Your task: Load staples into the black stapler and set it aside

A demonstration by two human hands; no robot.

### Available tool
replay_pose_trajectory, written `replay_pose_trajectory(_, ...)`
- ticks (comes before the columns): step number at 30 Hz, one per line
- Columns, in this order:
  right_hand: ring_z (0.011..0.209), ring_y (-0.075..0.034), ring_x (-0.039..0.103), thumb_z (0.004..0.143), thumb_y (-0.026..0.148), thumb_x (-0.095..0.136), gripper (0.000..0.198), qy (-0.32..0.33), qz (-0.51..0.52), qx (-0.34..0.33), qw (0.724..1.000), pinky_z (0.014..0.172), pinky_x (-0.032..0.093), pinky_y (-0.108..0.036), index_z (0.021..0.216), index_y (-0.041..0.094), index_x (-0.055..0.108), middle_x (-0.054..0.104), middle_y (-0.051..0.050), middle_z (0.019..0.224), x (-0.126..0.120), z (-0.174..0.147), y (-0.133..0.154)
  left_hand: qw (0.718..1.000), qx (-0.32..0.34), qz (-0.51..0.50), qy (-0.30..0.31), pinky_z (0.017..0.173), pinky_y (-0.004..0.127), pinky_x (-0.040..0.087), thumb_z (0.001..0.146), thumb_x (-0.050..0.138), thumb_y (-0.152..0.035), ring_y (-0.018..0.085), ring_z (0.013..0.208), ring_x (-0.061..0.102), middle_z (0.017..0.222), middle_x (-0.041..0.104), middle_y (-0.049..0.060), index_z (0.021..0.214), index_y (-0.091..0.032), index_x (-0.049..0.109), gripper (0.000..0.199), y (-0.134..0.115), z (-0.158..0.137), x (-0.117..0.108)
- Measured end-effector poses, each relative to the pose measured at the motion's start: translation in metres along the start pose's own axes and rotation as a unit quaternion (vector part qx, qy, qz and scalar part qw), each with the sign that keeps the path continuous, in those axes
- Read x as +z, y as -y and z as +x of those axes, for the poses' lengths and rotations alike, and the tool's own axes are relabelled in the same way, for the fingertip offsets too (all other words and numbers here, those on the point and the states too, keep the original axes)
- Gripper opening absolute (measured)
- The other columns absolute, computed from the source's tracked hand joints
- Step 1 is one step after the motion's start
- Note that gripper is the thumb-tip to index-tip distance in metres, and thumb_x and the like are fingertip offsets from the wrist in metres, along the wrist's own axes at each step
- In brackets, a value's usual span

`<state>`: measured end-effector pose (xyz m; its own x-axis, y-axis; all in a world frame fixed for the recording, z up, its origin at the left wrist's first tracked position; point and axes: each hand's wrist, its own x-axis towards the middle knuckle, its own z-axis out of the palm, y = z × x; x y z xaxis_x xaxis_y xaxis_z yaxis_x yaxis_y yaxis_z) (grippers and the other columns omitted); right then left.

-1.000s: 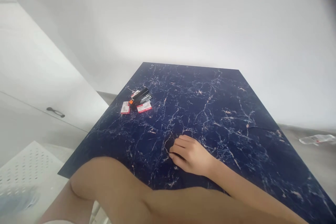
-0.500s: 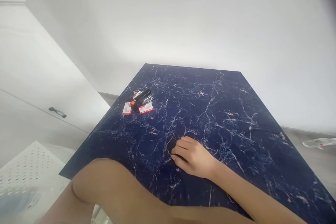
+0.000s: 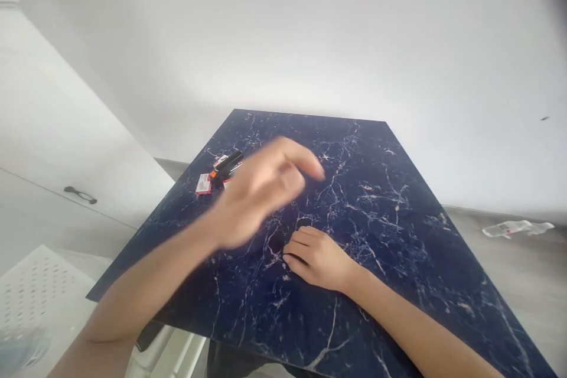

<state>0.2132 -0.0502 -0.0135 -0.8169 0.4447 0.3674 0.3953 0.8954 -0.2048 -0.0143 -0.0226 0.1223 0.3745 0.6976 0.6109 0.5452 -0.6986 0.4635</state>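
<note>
Left arm (image 3: pixel 163 274) bent at elbow, forearm slanting up over near left corner of tabletop (image 3: pixel 376 236). Left hand (image 3: pixel 259 192) raised, blurred, left of tabletop's middle; digits partly bent toward right edge, gap between topmost finger and those below. Right hand (image 3: pixel 316 257) lower, closer to near edge, back upward, fingers loosely curled, undersides hidden. Right forearm (image 3: pixel 411 322) slants toward near right corner, wrist almost straight. Hands apart.
</note>
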Motion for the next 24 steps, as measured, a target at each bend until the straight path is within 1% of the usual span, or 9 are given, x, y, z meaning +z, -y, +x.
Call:
replay_pose_trajectory(3, 0.077, -0.017, 0.060, 0.102, 0.024, 0.050, 0.019, -0.016, 0.047, 0.074, 0.996, 0.075, 0.047, -0.033, 0.097, 0.020, 0.069, 0.068, -0.004, 0.084, -0.014, -0.021, -0.002, 0.990, -0.046, 0.130, 0.000, 0.105, 0.050, 0.046, 0.101, 0.047, -0.050, 0.028, 0.118, 0.057, 0.127, 0.063, 0.010, 0.132, -0.023, 0.060, 0.043, 0.091, 0.014, -0.011)
replay_pose_trajectory(6, 0.081, -0.018, 0.063, 0.103, 0.026, 0.051, 0.019, -0.023, 0.068, 0.132, 0.989, 0.077, 0.049, -0.033, 0.102, 0.021, 0.069, 0.071, -0.004, 0.090, -0.027, -0.039, -0.008, 0.948, -0.191, 0.235, 0.100, 0.111, 0.058, 0.036, 0.098, 0.045, -0.055, 0.037, 0.132, 0.047, 0.141, 0.055, 0.015, 0.140, -0.020, 0.057, 0.055, 0.175, -0.017, -0.025)
replay_pose_trajectory(8, 0.084, -0.019, 0.065, 0.103, 0.027, 0.052, 0.018, -0.020, 0.072, 0.152, 0.986, 0.078, 0.050, -0.034, 0.105, 0.022, 0.069, 0.072, -0.004, 0.094, -0.031, -0.044, -0.012, 0.932, -0.236, 0.232, 0.146, 0.113, 0.058, 0.033, 0.098, 0.044, -0.057, 0.039, 0.139, 0.040, 0.151, 0.047, 0.014, 0.147, -0.023, 0.051, 0.061, 0.207, -0.044, -0.029)
replay_pose_trajectory(10, 0.086, -0.020, 0.066, 0.102, 0.028, 0.052, 0.018, -0.016, 0.070, 0.167, 0.983, 0.079, 0.051, -0.035, 0.106, 0.023, 0.069, 0.072, -0.004, 0.096, -0.031, -0.045, -0.015, 0.941, -0.217, 0.216, 0.143, 0.114, 0.055, 0.032, 0.095, 0.049, -0.057, 0.038, 0.138, 0.043, 0.152, 0.048, 0.013, 0.150, -0.022, 0.048, 0.065, 0.220, -0.060, -0.026)
replay_pose_trajectory(13, 0.084, -0.020, 0.066, 0.101, 0.025, 0.051, 0.018, -0.028, 0.067, 0.213, 0.974, 0.077, 0.051, -0.035, 0.099, 0.024, 0.070, 0.072, -0.003, 0.093, -0.025, -0.041, -0.016, 0.958, -0.183, 0.175, 0.136, 0.110, 0.050, 0.038, 0.090, 0.059, -0.054, 0.035, 0.126, 0.053, 0.142, 0.058, 0.012, 0.144, -0.020, 0.054, 0.065, 0.219, -0.057, -0.013)
replay_pose_trajectory(16, 0.078, -0.017, 0.066, 0.100, 0.022, 0.050, 0.020, -0.042, 0.083, 0.262, 0.961, 0.071, 0.051, -0.031, 0.095, 0.025, 0.070, 0.072, -0.001, 0.092, -0.017, -0.036, -0.015, 0.967, -0.165, 0.129, 0.143, 0.104, 0.049, 0.043, 0.087, 0.063, -0.048, 0.033, 0.119, 0.057, 0.134, 0.063, 0.012, 0.139, -0.018, 0.059, 0.060, 0.199, -0.043, 0.007)
replay_pose_trajectory(20, 0.083, -0.020, 0.068, 0.099, 0.024, 0.052, 0.019, -0.088, 0.082, 0.308, 0.944, 0.074, 0.054, -0.033, 0.109, 0.027, 0.068, 0.072, -0.003, 0.101, -0.016, -0.032, -0.016, 0.972, -0.088, 0.061, 0.208, 0.101, 0.052, 0.046, 0.087, 0.067, -0.042, 0.035, 0.123, 0.055, 0.135, 0.062, 0.012, 0.140, -0.023, 0.058, 0.057, 0.143, -0.037, 0.047)
replay_pose_trajectory(22, 0.096, -0.023, 0.068, 0.097, 0.026, 0.055, 0.027, -0.127, 0.073, 0.324, 0.935, 0.083, 0.054, -0.037, 0.123, 0.026, 0.062, 0.069, -0.006, 0.116, -0.018, -0.032, -0.019, 0.964, -0.022, 0.031, 0.265, 0.104, 0.053, 0.044, 0.088, 0.068, -0.042, 0.034, 0.127, 0.053, 0.142, 0.059, 0.011, 0.144, -0.028, 0.056, 0.059, 0.110, -0.039, 0.067)
replay_pose_trajectory(24, 0.106, -0.026, 0.066, 0.095, 0.027, 0.058, 0.039, -0.143, 0.081, 0.326, 0.931, 0.090, 0.054, -0.040, 0.133, 0.025, 0.056, 0.066, -0.008, 0.127, -0.022, -0.034, -0.023, 0.957, 0.011, 0.012, 0.289, 0.109, 0.055, 0.040, 0.089, 0.069, -0.048, 0.036, 0.133, 0.048, 0.151, 0.051, 0.010, 0.147, -0.031, 0.053, 0.062, 0.085, -0.043, 0.080)
